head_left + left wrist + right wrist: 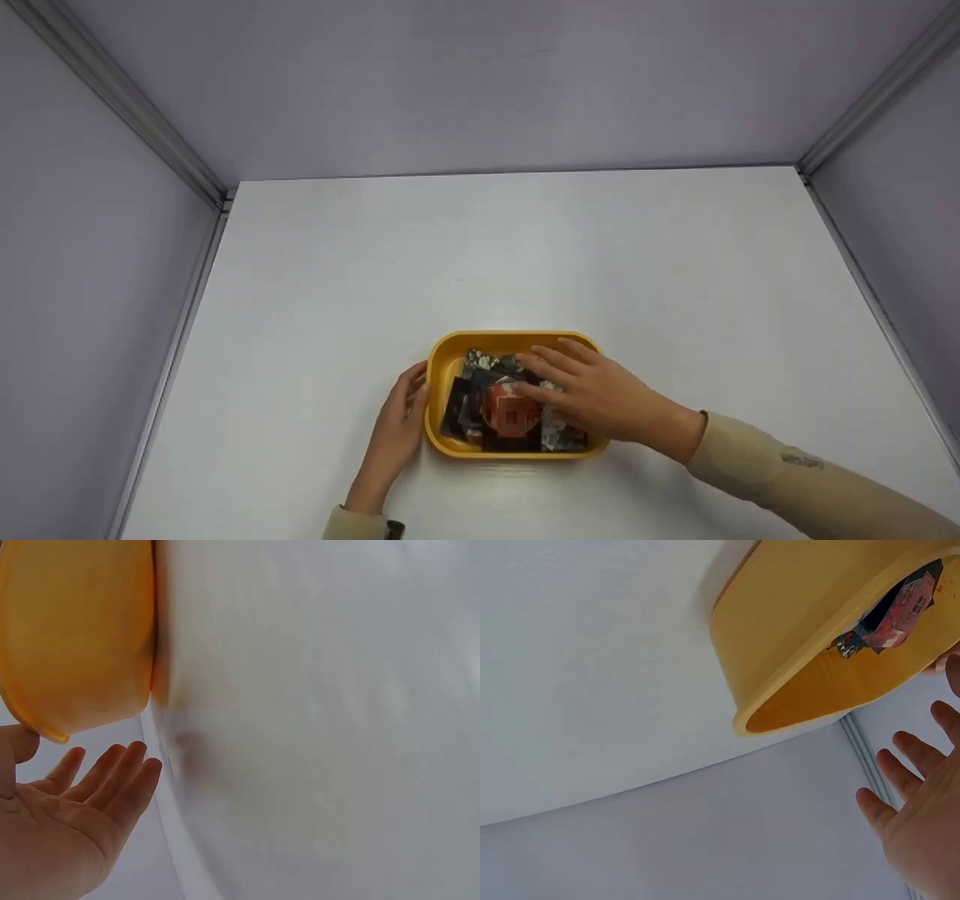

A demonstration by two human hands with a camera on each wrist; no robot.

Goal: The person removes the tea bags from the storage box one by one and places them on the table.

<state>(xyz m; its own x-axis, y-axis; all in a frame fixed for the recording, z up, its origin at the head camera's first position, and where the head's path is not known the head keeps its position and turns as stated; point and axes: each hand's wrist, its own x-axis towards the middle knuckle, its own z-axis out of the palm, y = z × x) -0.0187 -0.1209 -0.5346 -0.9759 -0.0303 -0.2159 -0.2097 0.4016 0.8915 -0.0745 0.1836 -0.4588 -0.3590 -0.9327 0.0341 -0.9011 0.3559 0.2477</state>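
A yellow plastic bin (517, 456) with rounded corners stands on the white table. Inside it lies a loose pile of dark, card-like pieces; the top one (512, 409) has a red picture, and a black-and-white patterned piece (480, 361) shows behind. At the bin's left side is my left hand (397, 427), its thumb at the rim and its fingers extended in the left wrist view (82, 817). Over the bin's right part spreads my right hand (600, 390), fingers apart above the pieces and hiding some of them. From the right wrist view, its palm (930, 832) faces the bin with nothing held.
The white table (337, 262) extends around the bin on all sides. Pale walls (480, 90) enclose it at the back, left and right, with metal rails (150, 112) along the corners.
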